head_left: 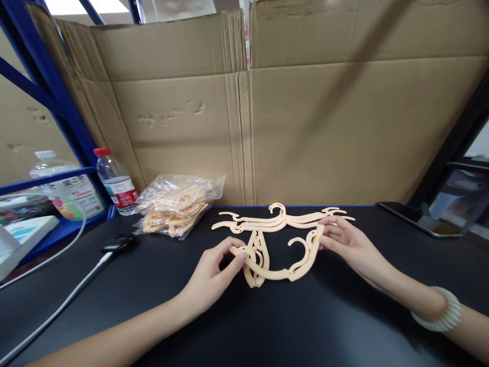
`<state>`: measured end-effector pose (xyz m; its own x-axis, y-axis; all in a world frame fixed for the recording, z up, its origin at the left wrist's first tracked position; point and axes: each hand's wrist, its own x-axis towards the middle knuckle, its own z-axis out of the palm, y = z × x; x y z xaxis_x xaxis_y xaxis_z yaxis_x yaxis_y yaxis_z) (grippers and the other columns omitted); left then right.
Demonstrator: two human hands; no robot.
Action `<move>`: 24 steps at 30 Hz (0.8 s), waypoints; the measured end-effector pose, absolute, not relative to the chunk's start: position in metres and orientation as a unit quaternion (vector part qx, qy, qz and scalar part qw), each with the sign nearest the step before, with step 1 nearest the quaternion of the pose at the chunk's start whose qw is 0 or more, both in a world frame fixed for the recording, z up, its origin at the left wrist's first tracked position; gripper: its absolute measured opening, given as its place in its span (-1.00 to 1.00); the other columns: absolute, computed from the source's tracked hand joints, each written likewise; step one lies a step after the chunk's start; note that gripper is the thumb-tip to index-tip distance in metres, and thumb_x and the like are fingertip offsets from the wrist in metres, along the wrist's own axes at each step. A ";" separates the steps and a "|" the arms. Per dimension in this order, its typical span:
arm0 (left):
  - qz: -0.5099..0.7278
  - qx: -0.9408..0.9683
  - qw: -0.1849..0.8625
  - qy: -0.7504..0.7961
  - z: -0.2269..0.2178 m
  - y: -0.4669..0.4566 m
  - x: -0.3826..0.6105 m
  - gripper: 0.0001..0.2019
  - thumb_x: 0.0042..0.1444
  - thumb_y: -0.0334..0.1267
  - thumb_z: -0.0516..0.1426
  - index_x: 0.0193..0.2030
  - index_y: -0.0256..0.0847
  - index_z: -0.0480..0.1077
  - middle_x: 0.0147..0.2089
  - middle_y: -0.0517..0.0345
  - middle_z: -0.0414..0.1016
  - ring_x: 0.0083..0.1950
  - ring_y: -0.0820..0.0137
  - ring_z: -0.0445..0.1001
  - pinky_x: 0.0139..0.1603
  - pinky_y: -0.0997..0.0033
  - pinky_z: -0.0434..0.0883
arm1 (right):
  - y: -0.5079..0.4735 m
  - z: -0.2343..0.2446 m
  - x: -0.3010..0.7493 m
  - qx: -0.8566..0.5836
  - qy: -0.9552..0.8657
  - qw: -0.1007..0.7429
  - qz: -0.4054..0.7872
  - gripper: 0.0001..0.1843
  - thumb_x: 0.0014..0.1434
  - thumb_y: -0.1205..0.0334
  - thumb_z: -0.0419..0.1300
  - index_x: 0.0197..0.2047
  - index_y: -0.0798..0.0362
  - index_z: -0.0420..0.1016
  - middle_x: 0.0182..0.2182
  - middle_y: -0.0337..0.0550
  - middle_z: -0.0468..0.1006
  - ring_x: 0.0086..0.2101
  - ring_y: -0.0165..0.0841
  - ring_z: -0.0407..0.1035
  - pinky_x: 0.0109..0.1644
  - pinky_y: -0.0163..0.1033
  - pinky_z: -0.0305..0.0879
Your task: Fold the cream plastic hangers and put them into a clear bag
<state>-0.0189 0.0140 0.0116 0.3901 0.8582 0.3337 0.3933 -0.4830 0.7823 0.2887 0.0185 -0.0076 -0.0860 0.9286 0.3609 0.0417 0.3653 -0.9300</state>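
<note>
A cream plastic folding hanger [280, 275] is held up between both hands, its arms bent upward from the middle joint. My left hand [217, 270] pinches one arm's end with thumb and fingers. The other arm's end is gripped by my right hand [344, 242], which has a pale beaded bracelet at its wrist. Just behind the held hanger, a folded hanger [256, 255] lies on the black table, partly hidden. Farther back, several unfolded hangers [263, 223] lie stacked with their hooks toward the cardboard.
A clear bag of folded hangers [178, 204] lies back left, beside a red-capped bottle [118, 186]. A black device [118, 243] with a white cable [64, 300] is at the left. A phone-like slab [420, 219] lies back right. Cardboard [305, 127] walls the rear.
</note>
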 end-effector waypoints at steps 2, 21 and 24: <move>0.379 0.780 0.302 0.397 0.012 0.013 -0.018 -0.81 0.27 -0.15 0.05 -0.25 -0.19 0.38 -0.35 0.23 0.48 -0.30 0.39 0.46 -0.20 0.45 0.36 | 0.015 -0.009 0.283 -0.388 -0.588 0.556 0.441 -0.64 0.07 0.09 0.37 -0.20 0.01 0.29 -0.38 -0.17 0.51 -0.37 -0.35 0.46 -0.26 -0.20 0.49; 0.428 0.778 0.260 0.378 0.001 0.011 -0.008 -0.75 0.24 -0.27 0.09 0.03 -0.11 0.17 -0.43 0.38 0.43 -0.40 0.47 0.43 -0.28 0.50 0.36 | -0.022 0.009 0.259 -0.307 -0.772 0.303 0.467 -0.62 0.31 0.11 0.14 0.18 -0.14 0.39 0.15 -0.09 0.35 0.10 -0.25 0.28 0.17 -0.09 0.22; 0.440 0.764 0.272 0.386 0.000 0.008 -0.007 -0.77 0.19 -0.26 0.14 -0.11 -0.11 0.14 -0.44 0.37 0.49 -0.42 0.47 0.45 -0.33 0.51 0.36 | -0.024 0.009 0.259 -0.291 -0.791 0.287 0.455 -0.58 0.31 0.11 0.14 0.22 -0.17 0.35 0.19 -0.11 0.29 0.17 -0.24 0.19 0.24 -0.08 0.12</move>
